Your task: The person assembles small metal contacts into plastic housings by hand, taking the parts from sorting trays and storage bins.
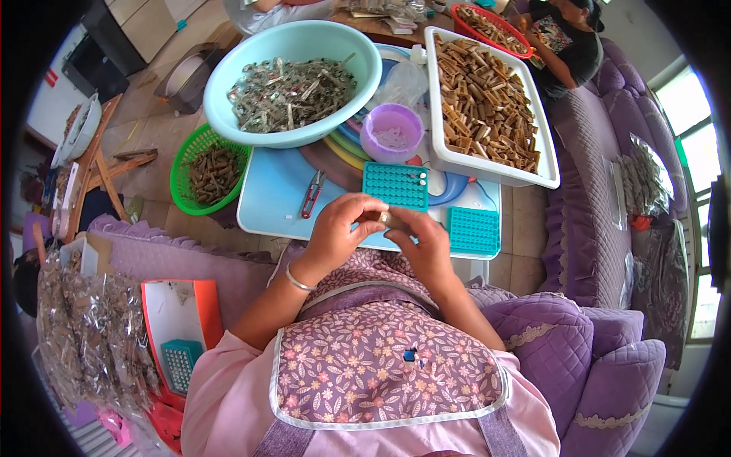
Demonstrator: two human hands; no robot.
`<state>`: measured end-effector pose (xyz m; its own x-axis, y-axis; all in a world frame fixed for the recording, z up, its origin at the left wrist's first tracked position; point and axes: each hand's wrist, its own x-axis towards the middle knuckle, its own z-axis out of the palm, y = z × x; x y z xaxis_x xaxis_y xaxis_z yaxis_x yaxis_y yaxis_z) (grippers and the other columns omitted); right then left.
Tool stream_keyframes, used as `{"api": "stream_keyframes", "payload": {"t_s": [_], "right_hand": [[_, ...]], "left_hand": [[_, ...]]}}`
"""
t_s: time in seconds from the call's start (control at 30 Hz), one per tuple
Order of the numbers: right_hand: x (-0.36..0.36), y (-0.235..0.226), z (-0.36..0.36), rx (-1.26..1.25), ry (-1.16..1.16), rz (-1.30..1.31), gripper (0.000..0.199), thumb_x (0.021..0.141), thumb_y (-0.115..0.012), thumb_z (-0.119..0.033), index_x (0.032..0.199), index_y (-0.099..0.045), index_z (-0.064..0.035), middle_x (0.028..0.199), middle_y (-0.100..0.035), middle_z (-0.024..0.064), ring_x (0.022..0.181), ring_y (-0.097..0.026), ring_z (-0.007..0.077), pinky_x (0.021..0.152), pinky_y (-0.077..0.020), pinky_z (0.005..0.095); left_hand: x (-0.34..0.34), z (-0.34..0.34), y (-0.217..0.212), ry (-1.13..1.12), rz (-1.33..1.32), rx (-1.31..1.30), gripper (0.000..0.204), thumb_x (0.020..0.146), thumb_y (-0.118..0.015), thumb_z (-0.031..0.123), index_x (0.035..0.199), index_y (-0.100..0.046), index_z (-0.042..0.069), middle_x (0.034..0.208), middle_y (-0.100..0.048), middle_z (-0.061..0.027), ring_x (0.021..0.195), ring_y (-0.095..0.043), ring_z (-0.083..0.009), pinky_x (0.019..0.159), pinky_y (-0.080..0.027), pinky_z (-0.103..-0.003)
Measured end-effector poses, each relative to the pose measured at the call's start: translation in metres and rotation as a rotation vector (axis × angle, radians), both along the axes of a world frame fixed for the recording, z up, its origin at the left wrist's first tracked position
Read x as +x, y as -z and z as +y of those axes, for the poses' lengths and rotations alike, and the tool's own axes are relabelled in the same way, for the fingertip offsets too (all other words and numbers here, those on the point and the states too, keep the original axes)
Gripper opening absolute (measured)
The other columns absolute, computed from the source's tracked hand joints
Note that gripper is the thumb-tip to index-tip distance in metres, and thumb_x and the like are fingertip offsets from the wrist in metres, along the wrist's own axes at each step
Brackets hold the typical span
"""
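Over the table's near edge, my left hand [344,231] and my right hand [424,245] meet, fingertips closed around a small brownish piece with a pale round end [385,217]. Fingers hide most of it, so its kind is unclear. Just beyond them lies a teal tray with rows of small holes [394,186], a few small white pieces at its right side. A second teal tray [473,232] rests to the right of my right hand. Red-handled snips or pliers [311,196] lie left of the first tray.
A light-blue basin [289,140] holds clear plastic-looking pieces. Beside it are a purple bowl [390,152] with white bits and a white tub [495,174] of brown pieces. A green basket [181,183] stands left of the table [266,206]. Another person [567,46] sits far right.
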<state>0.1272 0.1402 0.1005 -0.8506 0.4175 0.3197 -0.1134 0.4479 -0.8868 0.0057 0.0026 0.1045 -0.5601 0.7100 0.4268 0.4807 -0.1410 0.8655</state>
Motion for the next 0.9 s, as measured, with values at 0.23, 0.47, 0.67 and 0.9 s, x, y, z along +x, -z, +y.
{"api": "stream_keyframes", "payload": {"t_s": [0.23, 0.47, 0.67, 0.9], "right_hand": [[-0.006, 0.015, -0.013, 0.293, 0.054, -0.036, 0.024, 0.081, -0.067, -0.008, 0.104, -0.064, -0.0039, 0.087, -0.067, 0.0147, 0.074, -0.065, 0.0338, 0.062, -0.0518, 0.0401], [-0.038, -0.015, 0.008, 0.524, 0.035, -0.113, 0.033, 0.074, -0.076, -0.021, 0.102, -0.066, -0.0081, 0.094, -0.066, 0.0132, 0.091, -0.061, 0.0335, 0.077, -0.0493, 0.0429], [-0.143, -0.03, 0.065, 0.776, 0.077, -0.418, 0.018, 0.084, -0.056, -0.007, 0.096, -0.069, -0.0076, 0.095, -0.066, 0.017, 0.091, -0.062, 0.0362, 0.079, -0.0503, 0.0438], [-0.21, 0.011, 0.093, 0.845, -0.104, -0.772, 0.02, 0.084, -0.053, -0.009, 0.09, -0.071, -0.0034, 0.098, -0.068, 0.0202, 0.092, -0.066, 0.0346, 0.08, -0.0521, 0.0447]], "left_hand": [[0.015, -0.003, 0.045, -0.034, -0.415, -0.037, 0.022, 0.086, -0.068, 0.007, 0.106, -0.06, 0.001, 0.092, -0.062, -0.0029, 0.078, -0.06, -0.0083, 0.067, -0.052, -0.024], [0.001, 0.002, 0.056, 0.004, -1.2, 0.342, 0.025, 0.093, -0.061, 0.011, 0.117, -0.057, 0.006, 0.108, -0.061, -0.0017, 0.098, -0.057, -0.0109, 0.087, -0.046, -0.026], [-0.011, -0.008, 0.048, -0.045, -1.314, 0.364, 0.025, 0.094, -0.056, 0.014, 0.119, -0.057, 0.009, 0.11, -0.061, -0.0042, 0.101, -0.057, -0.0151, 0.087, -0.046, -0.032], [-0.012, -0.016, 0.059, 0.036, -1.31, 0.359, 0.02, 0.097, -0.05, 0.012, 0.115, -0.057, 0.009, 0.111, -0.061, -0.0042, 0.1, -0.058, -0.0142, 0.085, -0.047, -0.03]]}}
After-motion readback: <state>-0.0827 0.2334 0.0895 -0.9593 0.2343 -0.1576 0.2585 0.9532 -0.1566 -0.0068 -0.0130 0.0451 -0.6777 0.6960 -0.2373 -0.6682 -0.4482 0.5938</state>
